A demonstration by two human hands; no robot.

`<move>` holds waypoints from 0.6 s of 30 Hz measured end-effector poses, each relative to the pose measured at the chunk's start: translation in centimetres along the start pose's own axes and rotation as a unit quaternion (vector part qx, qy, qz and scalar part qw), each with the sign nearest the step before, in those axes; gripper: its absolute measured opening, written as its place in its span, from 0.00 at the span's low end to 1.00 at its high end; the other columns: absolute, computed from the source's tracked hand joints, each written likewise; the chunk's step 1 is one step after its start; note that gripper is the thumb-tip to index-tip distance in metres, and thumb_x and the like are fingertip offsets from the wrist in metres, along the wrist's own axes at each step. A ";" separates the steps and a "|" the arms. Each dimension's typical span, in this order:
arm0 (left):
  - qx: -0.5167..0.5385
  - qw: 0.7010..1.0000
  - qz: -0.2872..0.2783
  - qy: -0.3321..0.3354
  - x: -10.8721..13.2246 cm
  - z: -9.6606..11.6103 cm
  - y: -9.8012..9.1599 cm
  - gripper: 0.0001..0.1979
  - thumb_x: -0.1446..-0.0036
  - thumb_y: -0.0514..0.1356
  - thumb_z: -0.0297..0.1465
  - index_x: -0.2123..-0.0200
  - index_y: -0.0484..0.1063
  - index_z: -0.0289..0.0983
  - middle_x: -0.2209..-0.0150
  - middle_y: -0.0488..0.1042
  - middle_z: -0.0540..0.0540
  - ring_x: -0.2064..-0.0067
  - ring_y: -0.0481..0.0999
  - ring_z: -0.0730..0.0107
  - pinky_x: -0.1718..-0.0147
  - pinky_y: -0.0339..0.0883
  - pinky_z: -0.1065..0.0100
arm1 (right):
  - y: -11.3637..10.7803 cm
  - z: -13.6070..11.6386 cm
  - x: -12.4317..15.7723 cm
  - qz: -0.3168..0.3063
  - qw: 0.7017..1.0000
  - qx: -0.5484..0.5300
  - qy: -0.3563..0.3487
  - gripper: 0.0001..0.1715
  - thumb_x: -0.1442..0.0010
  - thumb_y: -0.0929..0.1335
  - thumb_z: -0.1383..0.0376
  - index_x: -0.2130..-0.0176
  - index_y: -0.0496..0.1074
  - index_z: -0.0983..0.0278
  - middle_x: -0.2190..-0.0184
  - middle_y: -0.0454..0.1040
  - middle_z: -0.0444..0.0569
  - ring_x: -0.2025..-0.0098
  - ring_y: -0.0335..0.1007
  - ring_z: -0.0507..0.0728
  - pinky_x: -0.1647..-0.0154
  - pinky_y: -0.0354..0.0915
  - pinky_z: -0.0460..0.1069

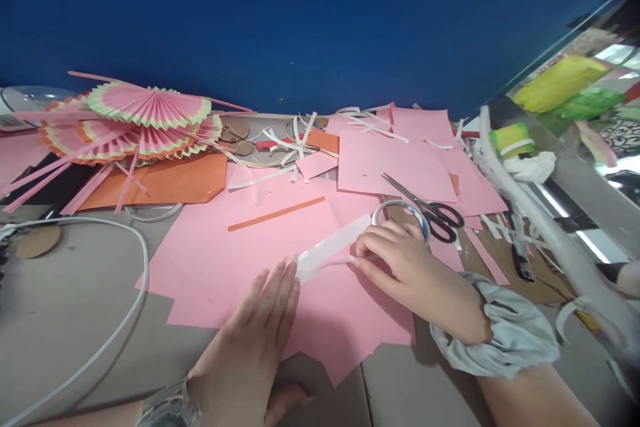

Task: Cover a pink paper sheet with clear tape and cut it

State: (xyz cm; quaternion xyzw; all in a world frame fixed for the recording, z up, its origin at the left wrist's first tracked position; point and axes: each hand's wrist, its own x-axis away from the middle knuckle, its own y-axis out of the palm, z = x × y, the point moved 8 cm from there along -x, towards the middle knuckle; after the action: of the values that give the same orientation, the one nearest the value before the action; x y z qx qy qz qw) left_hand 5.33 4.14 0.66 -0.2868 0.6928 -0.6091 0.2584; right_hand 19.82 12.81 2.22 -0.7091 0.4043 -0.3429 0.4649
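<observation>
My left hand (260,327) lies flat, its fingers stretched out, with the fingertips on the lower end of a white strip (325,248). That strip rests on pink paper (210,267) and runs up to the right toward a roll of tape (376,213). My right hand (395,257) is closed in a pinch on a thin white sliver (336,261) at the strip's lower side. Its knuckles partly cover the tape roll. Black-handled scissors (440,219) lie just beyond, blades pointing up-left. A narrow orange paper strip (277,213) sits on the pink paper.
Pleated pink fans (155,107) with pink sticks are heaped on orange card (165,180) at the left. Pink sheets (395,163) and white paper strips (297,140) lie at the back. A white cable (143,267) loops at left; a utility knife (520,253) lies at right.
</observation>
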 end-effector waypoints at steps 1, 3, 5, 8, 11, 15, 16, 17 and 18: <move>0.005 1.000 0.007 0.004 0.0 0.0 -0.1 0.49 0.54 0.52 0.59 0.42 0.60 0.22 0.39 0.55 0.29 0.35 0.43 0.44 0.38 0.28 0.51 | 0.0 0.0 0.0 0.007 1.000 -0.008 0.003 0.10 0.38 0.62 0.62 0.71 0.63 0.61 0.71 0.69 0.42 0.63 0.62 0.55 0.57 0.50 0.53; 0.004 1.000 0.021 0.011 0.1 0.1 -0.4 0.50 0.55 0.53 0.59 0.43 0.61 0.21 0.40 0.57 0.28 0.36 0.45 0.42 0.38 0.28 0.51 | 0.1 0.1 0.0 0.023 1.000 -0.014 0.016 0.13 0.39 0.62 0.60 0.73 0.61 0.62 0.73 0.67 0.42 0.65 0.60 0.54 0.58 0.50 0.53; -0.001 0.999 0.032 0.017 0.2 0.2 -0.9 0.49 0.56 0.53 0.59 0.45 0.64 0.21 0.42 0.60 0.27 0.37 0.47 0.42 0.38 0.29 0.52 | 0.4 0.0 -0.2 0.039 0.999 -0.010 0.032 0.16 0.40 0.63 0.57 0.75 0.59 0.62 0.74 0.66 0.41 0.66 0.59 0.53 0.58 0.49 0.52; 0.014 0.999 0.043 0.025 0.0 0.1 -1.4 0.45 0.50 0.48 0.58 0.48 0.68 0.22 0.43 0.63 0.27 0.39 0.53 0.43 0.39 0.30 0.52 | 0.9 -0.2 -0.7 0.054 0.997 -0.001 0.046 0.17 0.42 0.64 0.56 0.75 0.57 0.62 0.74 0.66 0.41 0.66 0.59 0.54 0.58 0.48 0.52; 0.057 0.997 0.042 0.032 -0.7 -0.2 -1.1 0.42 0.45 0.43 0.56 0.47 0.67 0.24 0.40 0.59 0.30 0.38 0.51 0.45 0.40 0.31 0.50 | 1.2 -0.4 -1.0 0.056 0.998 0.003 0.043 0.17 0.42 0.65 0.56 0.75 0.56 0.62 0.73 0.66 0.41 0.65 0.59 0.54 0.58 0.48 0.52; 0.107 0.993 0.004 0.048 -1.3 -0.5 0.7 0.44 0.45 0.40 0.57 0.38 0.52 0.27 0.35 0.45 0.33 0.34 0.40 0.49 0.40 0.30 0.52 | 1.1 -0.2 -0.9 0.062 0.997 0.005 0.044 0.17 0.42 0.65 0.57 0.75 0.57 0.62 0.73 0.66 0.41 0.65 0.59 0.54 0.59 0.48 0.52; 0.115 0.992 -0.006 0.054 -1.4 -0.5 1.0 0.45 0.46 0.40 0.58 0.37 0.49 0.27 0.35 0.44 0.33 0.34 0.38 0.50 0.40 0.29 0.52 | 1.1 -0.2 -0.9 0.064 0.997 0.005 0.044 0.16 0.42 0.65 0.57 0.74 0.57 0.62 0.73 0.66 0.41 0.65 0.59 0.54 0.59 0.48 0.52; 0.122 0.991 -0.014 0.058 -1.3 -0.5 1.3 0.46 0.46 0.40 0.59 0.37 0.48 0.27 0.35 0.43 0.32 0.34 0.37 0.50 0.40 0.28 0.52 | 1.1 -0.2 -0.9 0.064 0.997 0.005 0.044 0.16 0.42 0.65 0.57 0.74 0.57 0.62 0.73 0.66 0.41 0.65 0.60 0.54 0.59 0.48 0.52; 0.129 0.990 -0.018 0.061 -1.3 -0.5 1.4 0.47 0.47 0.40 0.59 0.37 0.47 0.27 0.35 0.42 0.32 0.34 0.36 0.49 0.40 0.28 0.53 | 1.1 -0.2 -0.9 0.065 0.997 0.006 0.045 0.16 0.41 0.65 0.57 0.74 0.57 0.62 0.73 0.66 0.41 0.65 0.60 0.54 0.58 0.48 0.52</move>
State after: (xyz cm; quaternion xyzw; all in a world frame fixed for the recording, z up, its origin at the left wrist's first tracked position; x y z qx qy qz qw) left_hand 5.77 5.53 -0.69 -0.2254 0.6179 -0.7142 0.2394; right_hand 19.00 13.27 1.10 -0.6623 0.4683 -0.3460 0.4715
